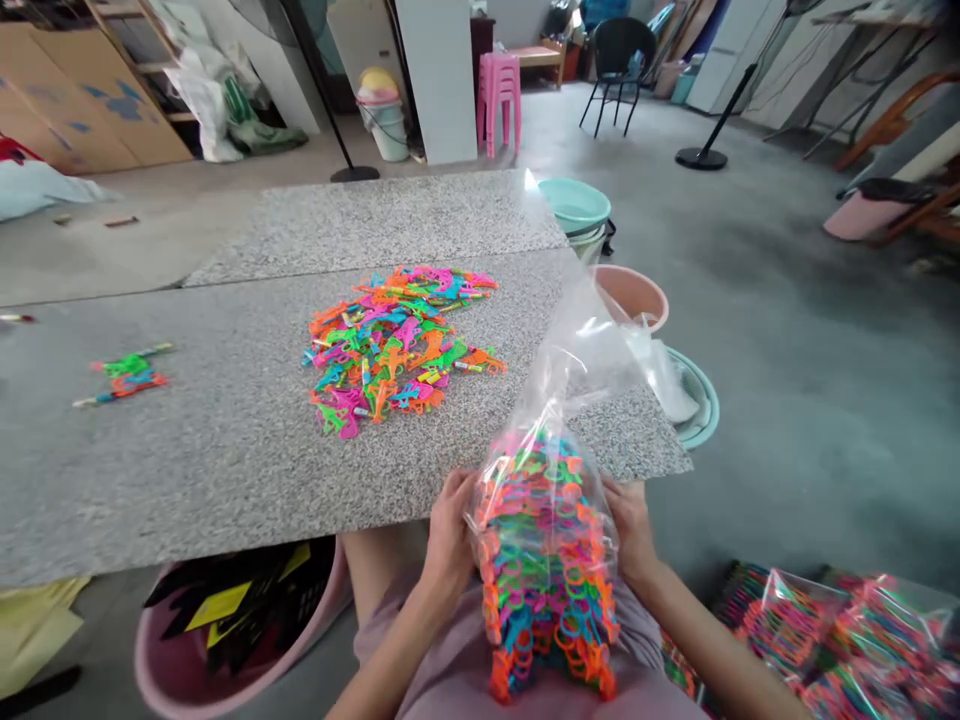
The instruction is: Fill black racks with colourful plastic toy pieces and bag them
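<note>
A clear plastic bag (551, 510) packed with stacked rows of small bright plastic toys rests on my lap at the table edge. Orange, pink, green and blue pieces show through it, many with ring-shaped parts. Its loose upper end lies twisted across the tabletop towards the right. My left hand (451, 525) is closed on the bag's left side, and my right hand (630, 525) grips the right side; some fingertips are hidden behind the plastic. Ahead on the speckled table (247, 450) lies a loose heap of similar toys (397, 345). A few more toys (129, 375) lie apart on the left.
Basins stand by the table's right edge: a blue one (574, 203), an orange-pink one (637, 295) and a green-rimmed one (709, 400). Under the table at left is a pink tub (154, 650) with dark items. Filled bags (862, 640) lie on the floor at lower right.
</note>
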Tool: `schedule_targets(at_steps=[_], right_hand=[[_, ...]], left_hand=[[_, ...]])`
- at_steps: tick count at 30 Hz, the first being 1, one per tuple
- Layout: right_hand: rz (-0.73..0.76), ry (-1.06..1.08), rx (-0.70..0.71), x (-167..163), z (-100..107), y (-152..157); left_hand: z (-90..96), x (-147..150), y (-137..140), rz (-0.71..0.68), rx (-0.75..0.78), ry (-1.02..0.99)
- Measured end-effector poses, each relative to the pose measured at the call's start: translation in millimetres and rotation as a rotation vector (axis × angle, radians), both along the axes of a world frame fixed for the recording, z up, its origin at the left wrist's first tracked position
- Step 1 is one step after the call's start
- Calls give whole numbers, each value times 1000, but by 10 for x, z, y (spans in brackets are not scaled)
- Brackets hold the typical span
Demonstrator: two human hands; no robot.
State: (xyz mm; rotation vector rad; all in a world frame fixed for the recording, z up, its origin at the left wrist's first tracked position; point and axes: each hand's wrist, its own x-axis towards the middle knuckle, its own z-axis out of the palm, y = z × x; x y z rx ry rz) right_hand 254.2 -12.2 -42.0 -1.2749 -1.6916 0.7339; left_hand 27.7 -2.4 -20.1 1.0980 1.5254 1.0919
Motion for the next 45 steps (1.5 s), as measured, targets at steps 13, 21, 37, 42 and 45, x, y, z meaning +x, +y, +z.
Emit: schedule_targets(at_steps=[13,21,37,42,45], right_hand=[[133,-182,411,285,121,-132],[169,-365,677,209,322,-142],[311,-511,633,276,186,-631],[217,-407,495,150,300,-541],[274,-442,554,217,414,-518]], left_hand=[[-91,-121,-306,-121,541,569],[58,-213,-416,-226,757,693],[-68,-346,-735,-451,960,587],[91,-275,-659,-328,791,645],[155,-350,-671,-436,848,669]])
